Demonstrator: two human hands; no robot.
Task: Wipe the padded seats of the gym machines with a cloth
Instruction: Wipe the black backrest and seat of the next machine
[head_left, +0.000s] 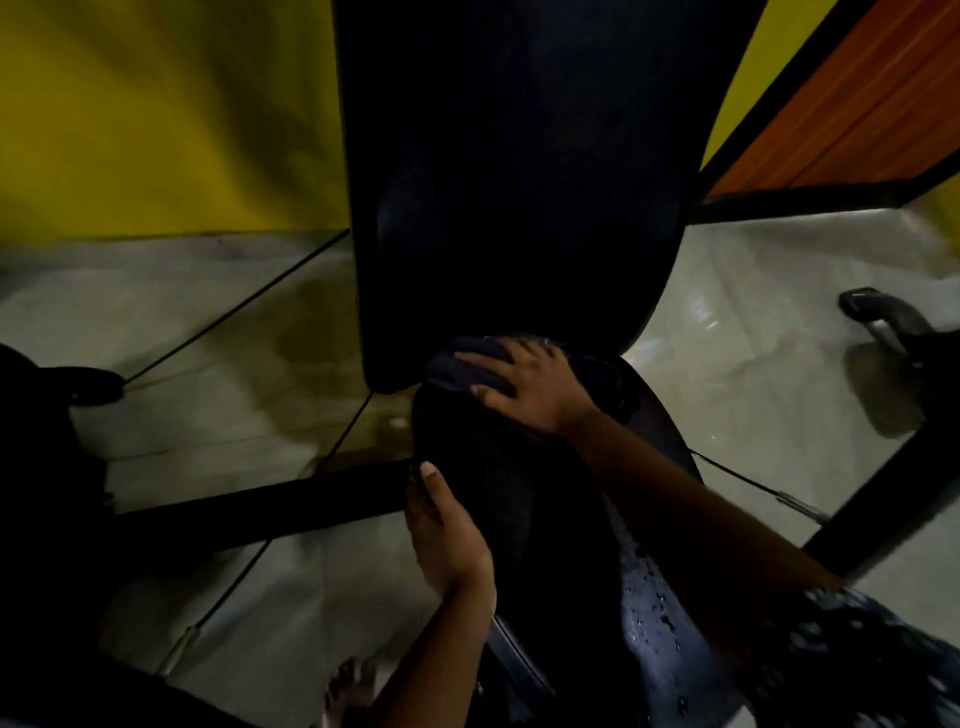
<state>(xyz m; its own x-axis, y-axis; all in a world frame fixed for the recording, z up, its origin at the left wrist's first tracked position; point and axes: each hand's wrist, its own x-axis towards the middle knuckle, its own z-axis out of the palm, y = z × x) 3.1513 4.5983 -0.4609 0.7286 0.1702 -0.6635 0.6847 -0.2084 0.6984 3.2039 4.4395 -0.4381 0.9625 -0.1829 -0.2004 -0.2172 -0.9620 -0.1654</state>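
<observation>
A black padded seat runs from the bottom centre up to a tall black backrest pad. A dark cloth lies bunched at the seat's far end, just under the backrest. My right hand lies flat on the cloth with fingers spread, pressing it onto the pad. My left hand holds the seat's left edge, thumb on top, fingers hidden under the rim. Water drops shine on the seat's right side.
Black frame bars and thin cables cross the pale tiled floor to the left. A black handle and a slanted bar stand right. A yellow wall is behind. A bare foot shows at the bottom.
</observation>
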